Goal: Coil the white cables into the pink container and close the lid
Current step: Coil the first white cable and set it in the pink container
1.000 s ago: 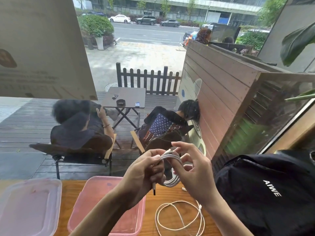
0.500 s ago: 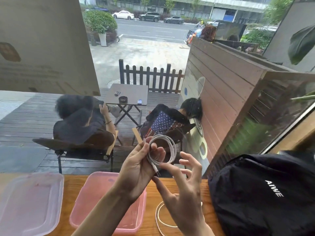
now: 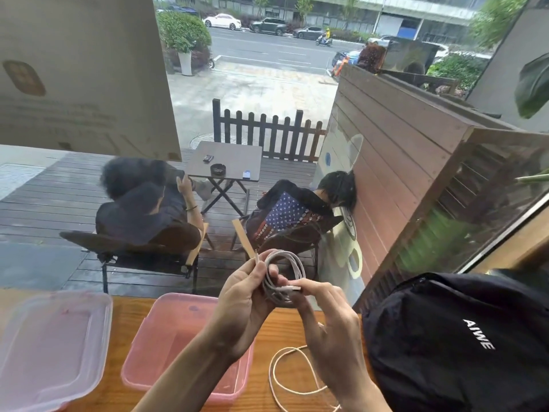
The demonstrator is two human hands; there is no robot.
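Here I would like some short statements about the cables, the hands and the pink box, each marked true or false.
1. Both the left hand and the right hand hold the coiled white cable. True.
2. The pink container already has its lid on. False: it is open, and the lid lies on the table to its left.
3. A second white cable lies on the wooden table. True.
4. The black backpack is left of the container. False: it is at the right.

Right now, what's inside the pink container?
The pink container looks empty: only its bare pink floor shows. The left hand and forearm cover its right part, so that corner can't be checked.
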